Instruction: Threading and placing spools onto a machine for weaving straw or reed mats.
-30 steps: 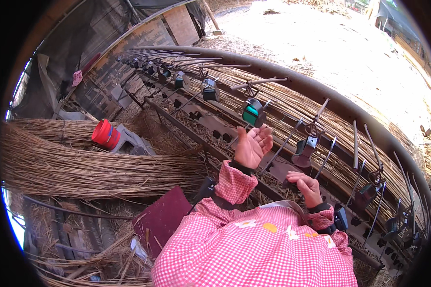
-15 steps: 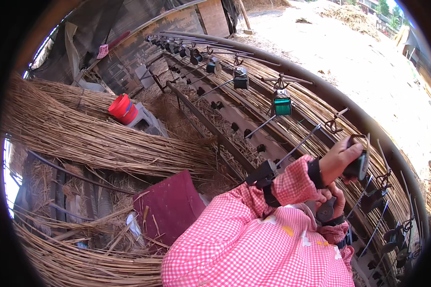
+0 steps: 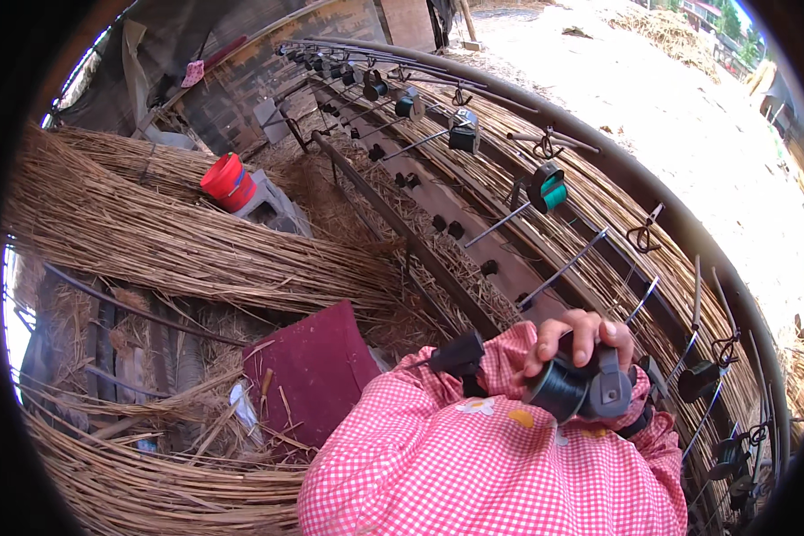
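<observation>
Evidently, a dark spool is being clasped close to the checked smock

Just above the smock [image 3: 491, 473], the spool [image 3: 558, 390] is being held directly below the bent fingers of one hand [image 3: 588, 338]; these are being curled over it, pressing it from the far side. Whether the left or the right hand is being seen cannot fairly be told, since wrists and sleeves are being masked, so neither can be called nearer (the other hand's grip cannot be told either). The spool's long axis is being kept roughly left to right, with the grey casing [image 3: 609, 393] being carried at its right end. From the grip, a bent wire hook [image 3: 643, 238] is being seen farther off, up and to the right.

Smooth, faintly glossy line is being wrapped in close coils, while the casing is being ended by a rounded, hard-looking lobe. Beyond, a bright green spool [image 3: 554, 192] is being hung among thin metal rods. Leftward, coarse dry stalks [image 3: 205, 241] are being bundled beside a red bucket [image 3: 228, 183].
</observation>
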`<state>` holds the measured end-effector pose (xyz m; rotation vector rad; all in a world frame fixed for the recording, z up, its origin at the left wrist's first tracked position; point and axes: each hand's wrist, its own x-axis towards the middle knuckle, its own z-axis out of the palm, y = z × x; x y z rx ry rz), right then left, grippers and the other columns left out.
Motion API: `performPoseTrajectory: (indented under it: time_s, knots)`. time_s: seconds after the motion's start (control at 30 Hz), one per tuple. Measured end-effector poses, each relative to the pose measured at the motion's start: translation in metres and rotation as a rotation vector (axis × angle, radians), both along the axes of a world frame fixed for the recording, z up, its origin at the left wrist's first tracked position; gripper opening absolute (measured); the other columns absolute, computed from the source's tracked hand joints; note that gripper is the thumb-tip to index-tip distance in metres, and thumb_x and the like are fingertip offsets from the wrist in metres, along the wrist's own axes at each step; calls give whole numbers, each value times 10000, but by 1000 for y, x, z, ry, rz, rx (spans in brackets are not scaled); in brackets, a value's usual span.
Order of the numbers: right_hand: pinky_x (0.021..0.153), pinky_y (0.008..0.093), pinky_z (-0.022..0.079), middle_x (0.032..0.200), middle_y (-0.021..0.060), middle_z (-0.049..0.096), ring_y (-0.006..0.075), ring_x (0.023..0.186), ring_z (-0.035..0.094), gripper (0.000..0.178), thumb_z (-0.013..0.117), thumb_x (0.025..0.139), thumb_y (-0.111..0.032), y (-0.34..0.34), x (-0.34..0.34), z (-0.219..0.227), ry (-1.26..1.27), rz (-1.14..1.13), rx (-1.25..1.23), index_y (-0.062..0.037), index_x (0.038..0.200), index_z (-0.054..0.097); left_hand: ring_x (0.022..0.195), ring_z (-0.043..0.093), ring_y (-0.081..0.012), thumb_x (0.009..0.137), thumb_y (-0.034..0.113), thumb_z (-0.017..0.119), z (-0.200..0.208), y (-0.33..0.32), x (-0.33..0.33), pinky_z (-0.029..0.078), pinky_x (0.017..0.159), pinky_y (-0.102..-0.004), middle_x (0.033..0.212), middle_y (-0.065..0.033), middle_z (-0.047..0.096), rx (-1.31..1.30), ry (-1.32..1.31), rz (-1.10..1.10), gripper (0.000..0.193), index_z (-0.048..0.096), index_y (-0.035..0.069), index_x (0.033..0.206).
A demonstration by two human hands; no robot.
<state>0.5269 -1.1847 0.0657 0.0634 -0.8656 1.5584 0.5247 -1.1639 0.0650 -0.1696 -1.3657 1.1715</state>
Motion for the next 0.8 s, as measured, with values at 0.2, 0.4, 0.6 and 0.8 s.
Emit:
performPoseTrajectory:
  time_s: [0.2, 0.4, 0.6, 0.8]
  knots:
    - [905, 445, 324, 1072, 265, 475, 353, 1030, 463, 602, 413, 812, -513, -11, -9, 7, -448, 150, -25, 44, 1024, 496, 1011, 467, -175, 797, 156, 533, -111, 150, 7, 238, 981, -258, 974, -65, 532, -311, 375, -1613, 204, 550, 31, 958]
    - [714, 375, 508, 938, 128, 569, 237, 884, 566, 369, 415, 859, -373, 0, 111, -57, 111, -638, -630, -27, 890, 538, 750, 590, -123, 779, 87, 481, -94, 136, -2, 483, 643, -274, 763, -59, 616, -2692, -2858, 13, 152, 607, 18, 830]
    - [756, 409, 487, 943, 144, 575, 280, 848, 567, 245, 432, 847, -225, 75, 172, -122, 417, -754, -675, -26, 955, 527, 836, 575, -143, 828, 87, 478, -93, 167, 62, 496, 781, -330, 981, -80, 568, -496, -4440, 1026, 367, 411, -2, 1177]
    - [698, 373, 500, 879, 76, 562, 234, 802, 570, 251, 379, 863, -238, 80, 164, -115, 271, -183, -259, -61, 1015, 473, 1016, 510, -284, 649, 421, 681, -92, 169, 84, 395, 875, -332, 1117, -178, 500, -1522, -2925, -1920, 730, 406, 37, 1205]
